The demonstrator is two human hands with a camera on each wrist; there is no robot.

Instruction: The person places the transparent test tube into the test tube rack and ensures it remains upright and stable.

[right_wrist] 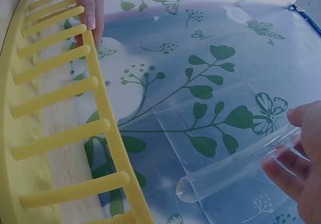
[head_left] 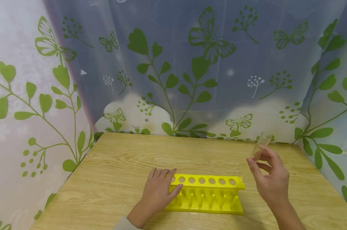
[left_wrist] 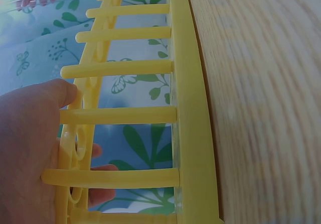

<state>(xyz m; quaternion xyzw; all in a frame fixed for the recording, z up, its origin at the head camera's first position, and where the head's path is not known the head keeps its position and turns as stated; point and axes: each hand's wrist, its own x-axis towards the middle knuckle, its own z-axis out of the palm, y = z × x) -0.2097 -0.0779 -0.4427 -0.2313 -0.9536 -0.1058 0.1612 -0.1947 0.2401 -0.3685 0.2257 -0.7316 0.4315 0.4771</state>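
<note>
A yellow test tube rack point(head_left: 206, 209) stands on the wooden table, with a row of round holes along its top bar and upright pegs below. My left hand point(head_left: 160, 188) grips the left end of its top bar, thumb in front and fingers behind, as the left wrist view also shows. To the right of the rack, my right hand point(head_left: 272, 177) pinches a clear test tube point(right_wrist: 225, 169) between thumb and fingers. The tube is tilted, and its rounded end points toward the rack in the right wrist view. I see no tube in the rack's holes.
The wooden table point(head_left: 119, 153) reaches back to a curtain point(head_left: 173, 80) printed with green leaves and butterflies. Similar printed cloth hangs along the left side point(head_left: 24, 95) and the right side point(head_left: 331, 127).
</note>
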